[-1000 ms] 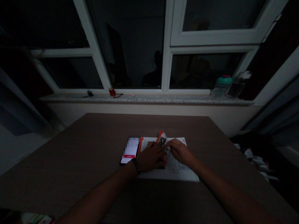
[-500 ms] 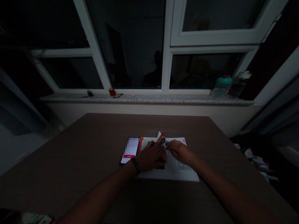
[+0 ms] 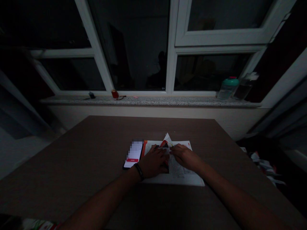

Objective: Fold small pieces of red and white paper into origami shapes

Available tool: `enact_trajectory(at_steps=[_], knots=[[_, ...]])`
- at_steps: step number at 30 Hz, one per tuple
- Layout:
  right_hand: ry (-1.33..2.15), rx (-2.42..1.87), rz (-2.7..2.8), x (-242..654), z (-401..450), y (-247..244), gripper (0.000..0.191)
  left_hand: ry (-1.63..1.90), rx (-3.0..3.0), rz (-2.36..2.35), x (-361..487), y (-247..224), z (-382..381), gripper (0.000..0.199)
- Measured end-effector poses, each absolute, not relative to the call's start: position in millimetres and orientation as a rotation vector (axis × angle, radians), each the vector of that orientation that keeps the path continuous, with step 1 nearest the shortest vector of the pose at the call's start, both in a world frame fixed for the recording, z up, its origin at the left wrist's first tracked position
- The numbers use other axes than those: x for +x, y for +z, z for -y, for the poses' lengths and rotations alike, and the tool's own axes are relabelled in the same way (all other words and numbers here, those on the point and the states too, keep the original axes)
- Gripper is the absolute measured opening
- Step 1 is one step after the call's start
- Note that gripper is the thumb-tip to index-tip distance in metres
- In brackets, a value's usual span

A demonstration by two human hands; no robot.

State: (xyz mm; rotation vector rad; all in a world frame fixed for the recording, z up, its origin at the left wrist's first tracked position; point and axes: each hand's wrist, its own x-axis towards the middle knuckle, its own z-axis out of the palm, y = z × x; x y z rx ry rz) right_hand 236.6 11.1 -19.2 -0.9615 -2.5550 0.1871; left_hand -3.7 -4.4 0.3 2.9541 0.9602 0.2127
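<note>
we see the left hand [image 3: 154,162] spread over the booklet [image 3: 177,169], mid-surface [image 3: 115,134]; the right hand [image 3: 184,156] has bent fingers at the folded paper [image 3: 167,138], pinch unclear. phone [image 3: 133,155] at the booklet's nine o'clock.

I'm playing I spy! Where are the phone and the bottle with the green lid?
phone [image 3: 135,150], head view, on its lit screen
bottle with the green lid [image 3: 230,82], head view, on its lid
</note>
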Motion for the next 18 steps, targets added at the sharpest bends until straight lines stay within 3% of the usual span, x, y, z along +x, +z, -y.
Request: enact_trajectory(at_steps=[11, 18], knots=[[0.163, -0.953, 2.578, 238.5, -15.9, -27.1, 0.040, 0.225, 3.013, -0.792, -9.5, 4.8, 1.5, 0.059], [0.043, -1.040, 2.646, 233.1, -18.3, -25.1, 0.027, 0.220, 2.986, -0.853, -7.3, 6.2, 5.9, 0.056]])
